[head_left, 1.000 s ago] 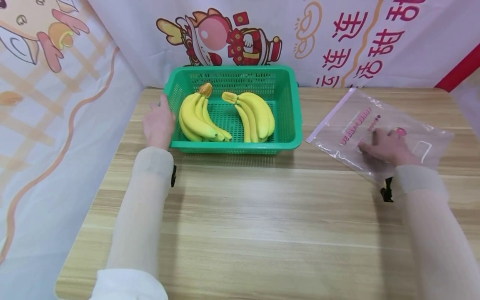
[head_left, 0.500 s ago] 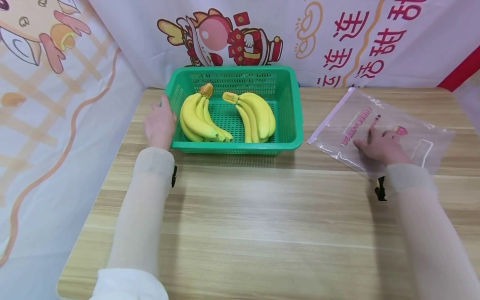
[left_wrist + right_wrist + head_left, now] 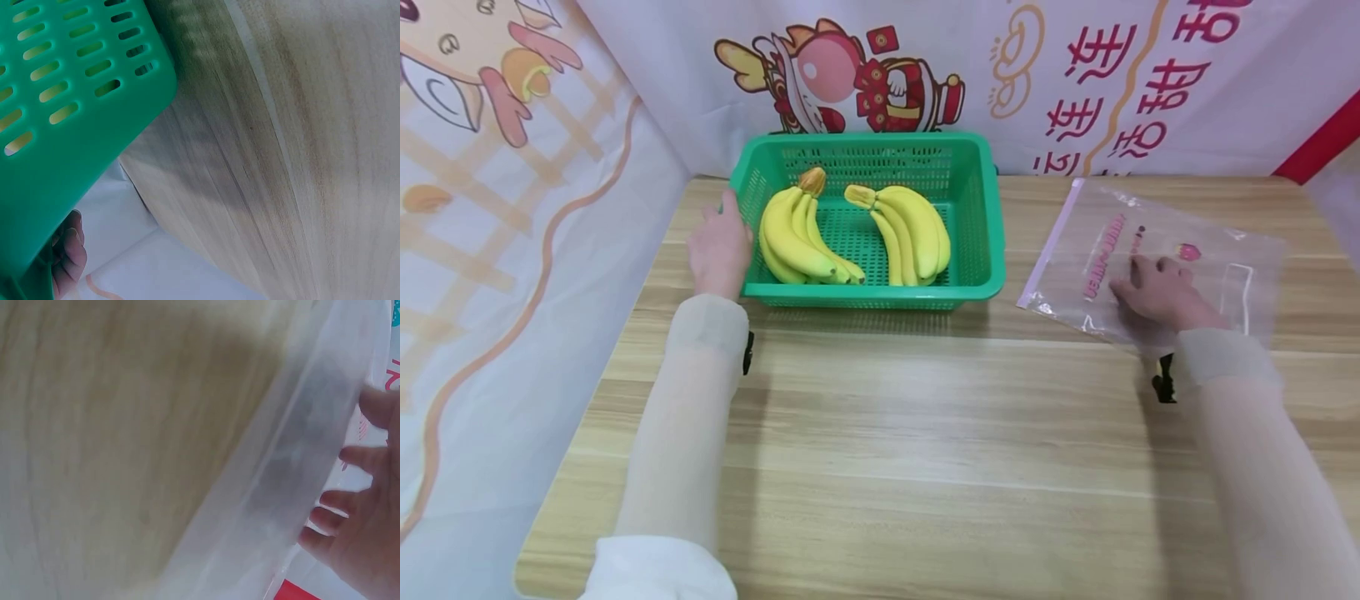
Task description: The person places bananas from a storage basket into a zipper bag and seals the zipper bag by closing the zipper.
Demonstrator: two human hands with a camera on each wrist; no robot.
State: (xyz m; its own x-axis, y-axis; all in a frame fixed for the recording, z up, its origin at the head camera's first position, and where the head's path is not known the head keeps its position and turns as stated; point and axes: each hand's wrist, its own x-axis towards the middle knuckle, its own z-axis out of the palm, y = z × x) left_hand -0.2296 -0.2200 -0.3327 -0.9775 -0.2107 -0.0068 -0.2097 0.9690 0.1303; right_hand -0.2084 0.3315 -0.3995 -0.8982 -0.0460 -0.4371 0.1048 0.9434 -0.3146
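In the head view, my left hand (image 3: 721, 248) grips the left rim of a green plastic basket (image 3: 872, 293). Curled fingers (image 3: 74, 253) show beside the basket's wall in the left wrist view. Inside the basket lie two bunches of bananas, the left bunch (image 3: 793, 233) and the right bunch (image 3: 917, 229), their stems toward the back. On the right, a clear zip bag (image 3: 1067, 283) with pink lettering lies flat on the table. My right hand (image 3: 1168, 293) rests on this bag, its fingers spread and slightly bent in the right wrist view.
The wooden table (image 3: 940, 442) spreads out in front of the basket and the bag. A printed white cloth (image 3: 647, 67) hangs behind the table's back edge, and another stands along the left side.
The zip bag has slid left and turned a little under my right hand, which first moved slightly left. My left hand, the basket and the bananas have stayed in place.
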